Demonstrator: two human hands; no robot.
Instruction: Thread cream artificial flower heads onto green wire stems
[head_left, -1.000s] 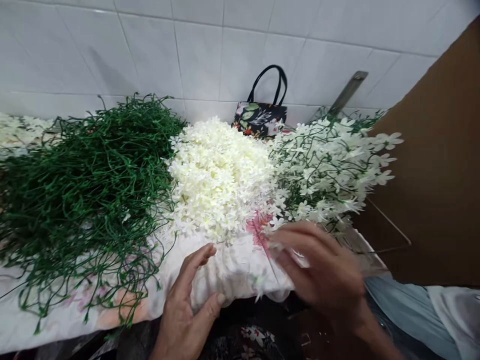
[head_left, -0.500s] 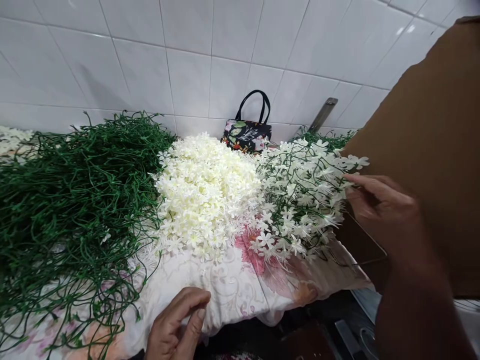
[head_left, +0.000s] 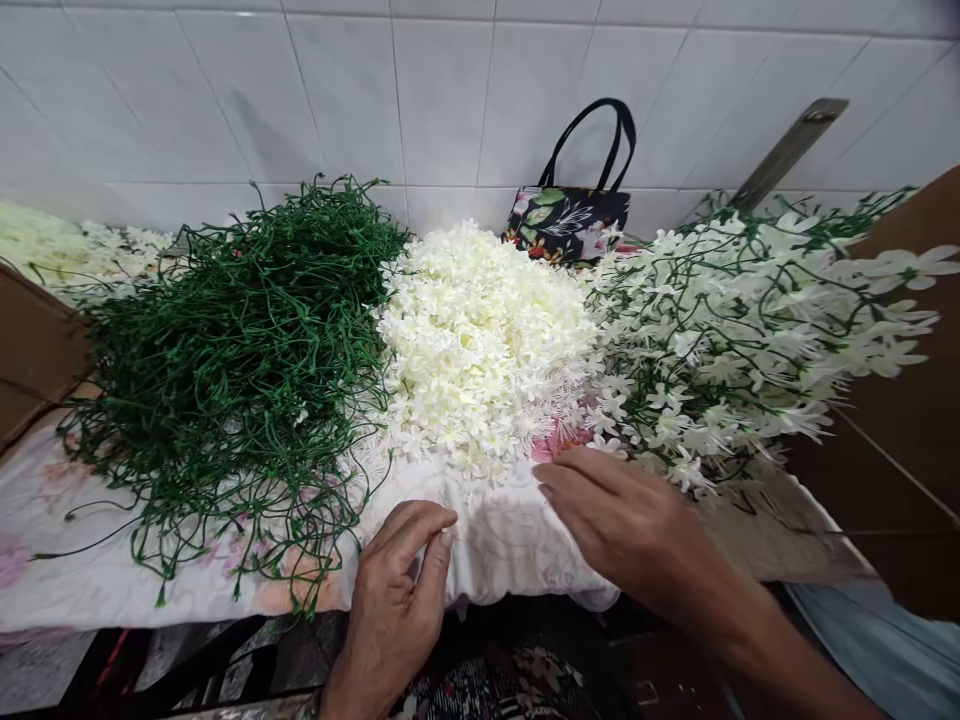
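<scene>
Low over the patterned cloth (head_left: 495,535), my left hand (head_left: 401,600) has thumb and forefinger pinched together. Whatever small thing may be between them cannot be made out. My right hand (head_left: 622,520), slightly blurred, reaches in from the right with fingers stretched and nothing visible in them. It is just below a heap of loose white artificial blossoms (head_left: 480,340). To the left lies a big tangle of green plastic stems (head_left: 255,330). On the right is a bunch of white flowers on green stems (head_left: 720,340).
A black floral handbag (head_left: 566,220) stands against the tiled wall (head_left: 442,100). Cardboard (head_left: 907,480) rises at the right, and another brown box (head_left: 34,350) at the left. More white blossoms (head_left: 75,245) lie at the far left. A metal bar (head_left: 791,150) leans behind the bunch.
My right hand has left the stemmed flowers and come leftward to the front of the blossom heap. My left hand stays pinched near the cloth's edge. The view has turned left and down.
</scene>
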